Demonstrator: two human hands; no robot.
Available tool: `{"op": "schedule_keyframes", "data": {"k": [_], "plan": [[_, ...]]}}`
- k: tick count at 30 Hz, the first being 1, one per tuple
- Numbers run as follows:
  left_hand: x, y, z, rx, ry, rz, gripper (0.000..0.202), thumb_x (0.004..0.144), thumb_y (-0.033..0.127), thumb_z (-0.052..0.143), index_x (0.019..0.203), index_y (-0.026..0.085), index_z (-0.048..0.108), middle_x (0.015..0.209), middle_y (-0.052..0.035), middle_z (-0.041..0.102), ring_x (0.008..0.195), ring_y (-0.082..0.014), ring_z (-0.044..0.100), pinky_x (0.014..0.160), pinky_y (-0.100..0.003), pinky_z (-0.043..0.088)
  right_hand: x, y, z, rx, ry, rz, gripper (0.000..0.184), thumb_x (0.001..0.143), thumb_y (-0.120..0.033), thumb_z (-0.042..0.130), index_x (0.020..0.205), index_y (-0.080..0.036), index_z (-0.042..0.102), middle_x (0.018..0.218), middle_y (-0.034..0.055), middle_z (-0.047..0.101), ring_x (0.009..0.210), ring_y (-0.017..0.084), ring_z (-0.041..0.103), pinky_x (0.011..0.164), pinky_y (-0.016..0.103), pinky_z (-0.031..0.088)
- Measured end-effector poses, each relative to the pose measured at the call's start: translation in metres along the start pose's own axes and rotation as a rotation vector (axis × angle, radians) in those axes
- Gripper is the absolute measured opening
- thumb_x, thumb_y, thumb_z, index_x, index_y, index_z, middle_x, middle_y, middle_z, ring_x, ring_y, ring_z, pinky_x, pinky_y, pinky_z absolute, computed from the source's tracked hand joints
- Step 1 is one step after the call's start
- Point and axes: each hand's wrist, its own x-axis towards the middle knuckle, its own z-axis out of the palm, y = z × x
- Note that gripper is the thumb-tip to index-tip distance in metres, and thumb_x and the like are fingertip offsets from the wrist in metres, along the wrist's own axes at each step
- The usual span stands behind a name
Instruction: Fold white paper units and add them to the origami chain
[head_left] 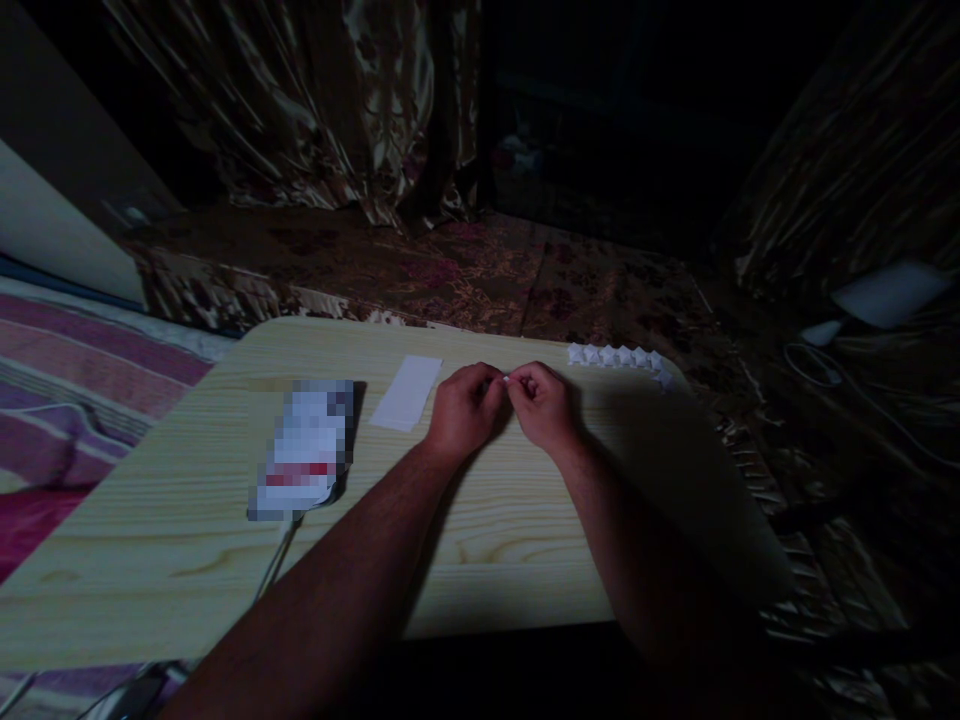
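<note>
My left hand [466,405] and my right hand [541,402] meet fingertip to fingertip over the middle of the table. Between them they pinch a small piece of white paper [506,379], mostly hidden by the fingers. Left of my left hand lies a thin stack of white paper strips [407,391], slightly fanned at its near end. Beyond my right hand, a row of small folded white paper stars [608,356] runs along the far edge, and another star [663,381] sits just in front of the row's right end.
A blurred-out phone-like object [306,445] with a cable lies at the left on the light wooden table [510,540]. A striped bed cover [67,350] is beside the table. Patterned curtains [390,100] hang behind. A pale lamp-like object [889,295] stands in the dark at right.
</note>
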Motion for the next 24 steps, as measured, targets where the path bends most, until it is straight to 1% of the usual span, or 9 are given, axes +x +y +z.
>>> {"op": "schedule_keyframes", "data": {"k": [4, 7, 10, 12, 14, 16, 18, 20, 24], "plan": [[-0.0002, -0.001, 0.0009, -0.035, -0.004, -0.02, 0.02, 0.083, 0.032, 0.053, 0.087, 0.018, 0.067, 0.083, -0.0058, 0.069, 0.074, -0.0163, 0.059, 0.068, -0.025, 0.043, -0.0002, 0.0009, 0.0003, 0.02, -0.022, 0.008, 0.012, 0.084, -0.026, 0.049, 0.078, -0.02, 0.058, 0.076, 0.0013, 0.061, 0.07, 0.013, 0.055, 0.064, 0.024, 0.043], [0.0005, -0.0006, 0.0, -0.071, 0.002, -0.051, 0.021, 0.082, 0.033, 0.054, 0.086, 0.017, 0.067, 0.082, -0.0054, 0.069, 0.074, -0.0162, 0.059, 0.068, -0.025, 0.043, -0.0008, 0.0015, 0.0019, 0.043, -0.044, 0.042, 0.013, 0.084, -0.028, 0.049, 0.081, -0.02, 0.059, 0.077, 0.0015, 0.062, 0.072, 0.014, 0.056, 0.065, 0.024, 0.044], [0.0023, 0.0006, -0.0008, -0.12, 0.051, -0.101, 0.019, 0.081, 0.032, 0.054, 0.082, 0.017, 0.066, 0.077, -0.0034, 0.067, 0.07, -0.0145, 0.058, 0.067, -0.024, 0.043, -0.001, 0.001, 0.0025, 0.078, -0.064, 0.069, 0.013, 0.083, -0.029, 0.051, 0.084, -0.02, 0.06, 0.076, 0.0008, 0.062, 0.067, 0.013, 0.055, 0.062, 0.024, 0.044], [0.0037, 0.0012, -0.0007, -0.164, 0.094, -0.137, 0.018, 0.08, 0.032, 0.055, 0.081, 0.017, 0.065, 0.074, -0.0021, 0.066, 0.068, -0.0134, 0.057, 0.065, -0.023, 0.043, -0.0003, -0.0004, 0.0014, 0.066, -0.049, 0.059, 0.01, 0.081, -0.028, 0.054, 0.082, -0.02, 0.06, 0.075, 0.0008, 0.061, 0.066, 0.012, 0.054, 0.061, 0.023, 0.044], [0.005, 0.0012, 0.0001, -0.212, 0.112, -0.16, 0.017, 0.08, 0.032, 0.055, 0.079, 0.017, 0.064, 0.073, -0.0016, 0.065, 0.066, -0.0127, 0.056, 0.063, -0.022, 0.043, 0.001, -0.0022, -0.0005, 0.057, 0.002, 0.013, 0.007, 0.078, -0.025, 0.057, 0.076, -0.02, 0.061, 0.082, 0.0027, 0.061, 0.072, 0.013, 0.055, 0.064, 0.024, 0.045], [0.0058, 0.0006, 0.001, -0.255, 0.108, -0.172, 0.017, 0.08, 0.032, 0.056, 0.08, 0.017, 0.064, 0.073, -0.0017, 0.064, 0.066, -0.0122, 0.055, 0.062, -0.022, 0.043, 0.0027, -0.0035, -0.0021, 0.082, 0.052, -0.032, 0.006, 0.077, -0.023, 0.058, 0.073, -0.019, 0.062, 0.095, 0.0055, 0.061, 0.084, 0.014, 0.058, 0.069, 0.024, 0.047], [0.006, -0.0001, 0.0017, -0.29, 0.099, -0.182, 0.018, 0.079, 0.032, 0.056, 0.08, 0.016, 0.064, 0.074, -0.002, 0.065, 0.066, -0.0118, 0.055, 0.063, -0.022, 0.044, 0.004, -0.0031, -0.0024, 0.117, 0.067, -0.035, 0.006, 0.076, -0.022, 0.058, 0.073, -0.019, 0.062, 0.102, 0.0065, 0.061, 0.091, 0.015, 0.058, 0.073, 0.025, 0.048], [0.006, -0.0004, 0.002, -0.324, 0.093, -0.194, 0.018, 0.079, 0.032, 0.057, 0.081, 0.016, 0.064, 0.075, -0.0022, 0.065, 0.066, -0.0117, 0.056, 0.063, -0.022, 0.044, 0.0045, -0.0006, -0.0012, 0.138, 0.046, 0.009, 0.005, 0.077, -0.022, 0.059, 0.073, -0.019, 0.062, 0.097, 0.0052, 0.063, 0.088, 0.015, 0.059, 0.073, 0.025, 0.048], [0.0061, -0.0003, 0.0025, -0.372, 0.078, -0.223, 0.019, 0.076, 0.033, 0.061, 0.081, 0.016, 0.066, 0.076, -0.0033, 0.067, 0.068, -0.0123, 0.058, 0.065, -0.023, 0.046, 0.0032, 0.0053, 0.0034, 0.182, 0.01, 0.104, 0.008, 0.077, -0.025, 0.059, 0.073, -0.019, 0.061, 0.081, 0.0015, 0.065, 0.074, 0.013, 0.059, 0.069, 0.025, 0.048]]}}
